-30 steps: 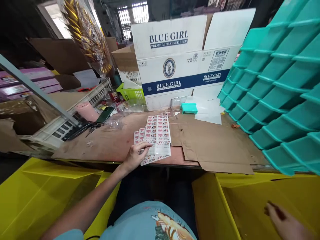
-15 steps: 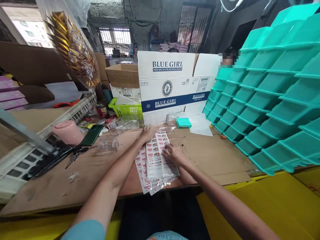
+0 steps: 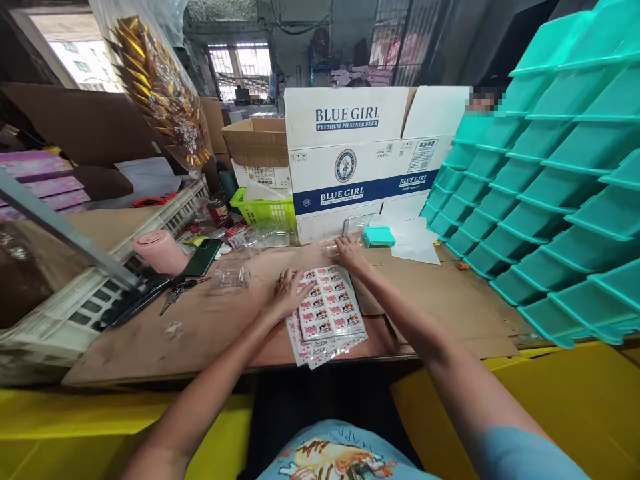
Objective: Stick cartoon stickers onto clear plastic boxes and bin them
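A stack of sticker sheets point(image 3: 334, 303) with red and dark cartoon prints lies on the table before me, with more sheets fanned out beneath its lower edge. My left hand point(image 3: 290, 292) rests at the stack's left edge, fingers spread and thumb over the top sheet. Beyond the stack, my right hand point(image 3: 351, 255) has its fingers bent round the right end of a small clear plastic case point(image 3: 331, 249); its fingertips are partly hidden. Just right of that hand stands a small teal tray point(image 3: 379, 236), near another clear case point(image 3: 356, 225).
Stacked teal bins point(image 3: 540, 193) rise on the right. A white beer carton point(image 3: 370, 160) stands behind, beside a green basket point(image 3: 265, 210). Leftward lie a pink cup point(image 3: 161, 252), a phone point(image 3: 203, 258), keys point(image 3: 175, 293) and a clear tray point(image 3: 231, 275). A person is partly visible behind the bins.
My right hand has left the sheets and reached forward to the clear case. My left hand has drawn back from the far edge to the stack's left side. The view has shifted slightly.
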The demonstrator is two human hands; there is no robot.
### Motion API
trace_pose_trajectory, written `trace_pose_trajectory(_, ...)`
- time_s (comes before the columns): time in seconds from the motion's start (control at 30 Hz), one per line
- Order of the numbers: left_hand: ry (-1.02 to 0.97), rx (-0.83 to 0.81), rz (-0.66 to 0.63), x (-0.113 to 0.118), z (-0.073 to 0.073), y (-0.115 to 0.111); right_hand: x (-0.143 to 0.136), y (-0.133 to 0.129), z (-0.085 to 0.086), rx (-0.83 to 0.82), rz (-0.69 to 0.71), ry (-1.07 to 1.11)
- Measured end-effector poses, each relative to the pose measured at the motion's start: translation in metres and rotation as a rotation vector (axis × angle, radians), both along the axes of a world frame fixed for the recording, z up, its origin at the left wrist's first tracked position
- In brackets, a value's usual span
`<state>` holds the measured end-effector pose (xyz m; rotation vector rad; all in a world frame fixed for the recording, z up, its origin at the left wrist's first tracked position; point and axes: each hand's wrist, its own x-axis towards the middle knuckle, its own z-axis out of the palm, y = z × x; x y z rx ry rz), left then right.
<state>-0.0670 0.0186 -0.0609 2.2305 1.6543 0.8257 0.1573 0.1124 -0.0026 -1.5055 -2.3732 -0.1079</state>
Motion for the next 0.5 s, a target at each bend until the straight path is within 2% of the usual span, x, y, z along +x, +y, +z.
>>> trace_pose_trajectory(0.03, -0.026, 0.008, 0.021, -0.008, -0.002, -0.014, 0.001, 0.006, 0.002, -0.015, -0.011, -0.019)
trace_pose_trajectory(0.1, -0.08, 0.022, 0.087, -0.02, -0.011, -0.047, 0.013, 0.0, 0.0, -0.03, -0.036, -0.05)
trace_pose_trajectory(0.17, -0.175, 0.051, 0.174, -0.023, -0.024, -0.08, 0.041, -0.024, -0.004, -0.035, -0.094, -0.068)
trace_pose_trajectory(0.23, -0.285, 0.083, 0.231, -0.013, -0.036, -0.1, 0.079, -0.054, -0.008, -0.054, -0.187, -0.076)
trace_pose_trajectory(0.3, -0.358, 0.088, 0.235, 0.007, -0.043, -0.104, 0.119, -0.082, -0.009, -0.095, -0.286, -0.078)
trace_pose_trajectory(0.37, -0.378, 0.079, 0.215, 0.03, -0.046, -0.094, 0.147, -0.107, -0.004, -0.118, -0.363, -0.074)
trace_pose_trajectory(0.43, -0.405, 0.086, 0.217, 0.049, -0.046, -0.08, 0.152, -0.13, 0.003, -0.113, -0.409, -0.064)
trace_pose_trajectory(0.5, -0.437, 0.08, 0.214, 0.061, -0.046, -0.07, 0.133, -0.152, 0.007, -0.104, -0.41, -0.057)
